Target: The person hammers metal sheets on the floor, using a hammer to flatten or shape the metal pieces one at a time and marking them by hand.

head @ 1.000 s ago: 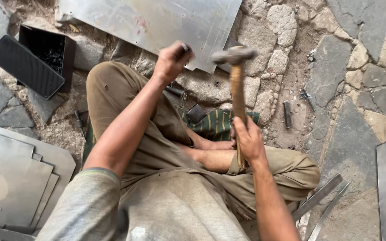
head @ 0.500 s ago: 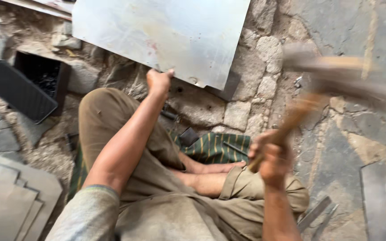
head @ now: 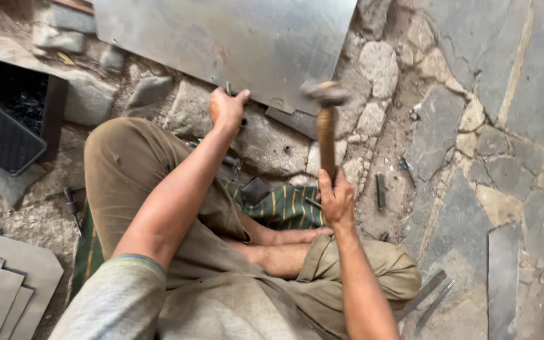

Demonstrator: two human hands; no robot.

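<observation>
Single view, head-mounted camera, looking steeply down from above the seated person's shoulders. Faces forward over the lap toward the stone floor (head: 473,126). Close range: both forearms fill the middle. The left hand (head: 226,108) sits upper centre, the metal sheet (head: 234,44) just beyond it at the top edge. The right hand (head: 336,203) sits centre, the hammer (head: 326,119) rising above it. No second view shares the scene.

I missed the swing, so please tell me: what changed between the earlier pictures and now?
The right hand brought the wooden-handled hammer from far right back over the grey metal sheet's lower edge. The left hand still grips that edge; the person stays seated.
</observation>
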